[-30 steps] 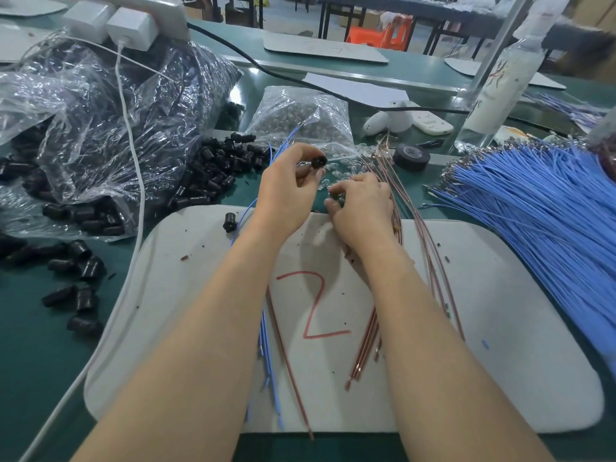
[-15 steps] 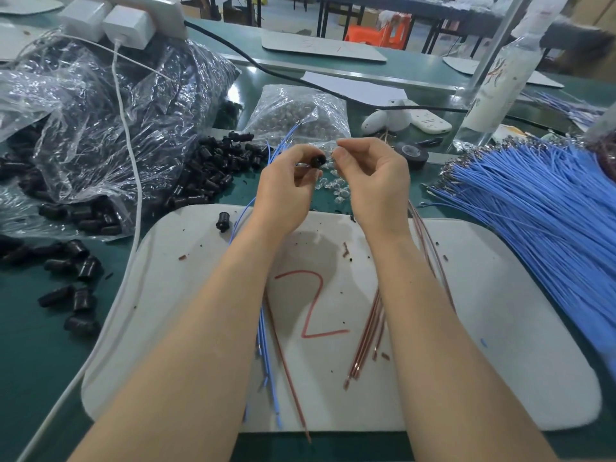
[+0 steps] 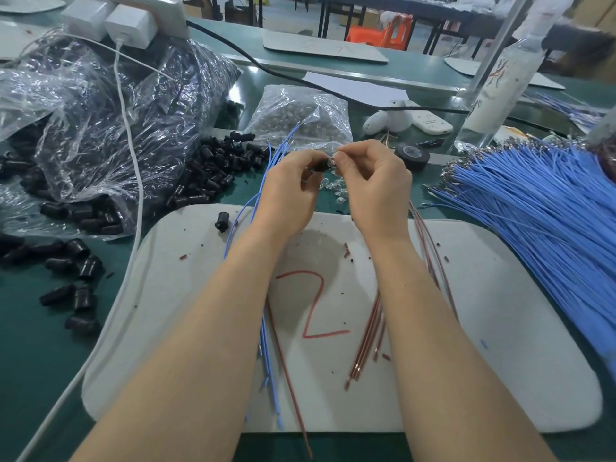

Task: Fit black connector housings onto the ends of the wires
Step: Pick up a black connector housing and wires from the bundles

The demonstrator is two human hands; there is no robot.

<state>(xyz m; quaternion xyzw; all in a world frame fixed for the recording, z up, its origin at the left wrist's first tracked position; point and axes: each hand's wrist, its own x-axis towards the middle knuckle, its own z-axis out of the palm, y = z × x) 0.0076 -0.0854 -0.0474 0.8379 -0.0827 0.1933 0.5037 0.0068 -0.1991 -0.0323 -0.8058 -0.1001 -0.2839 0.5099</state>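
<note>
Housing (image 3: 322,165) pinched between left hand (image 3: 286,193) and right hand (image 3: 376,188).

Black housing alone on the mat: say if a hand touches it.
No, the housing lies alone on the mat, clear of the left hand and right hand.

You pinch one small black housing (image 3: 321,165) between the fingertips of your left hand (image 3: 286,191) and right hand (image 3: 373,185), above the far edge of the mat (image 3: 500,328). Thin blue wires (image 3: 271,161) run past your left hand and under that forearm. A single housing (image 3: 222,222) lies on the mat's far left corner, near a loose heap of housings (image 3: 213,171). Copper-red wires (image 3: 366,341) lie beside your right forearm, and a thick blue wire bundle (image 3: 533,208) fans out at your right.
</note>
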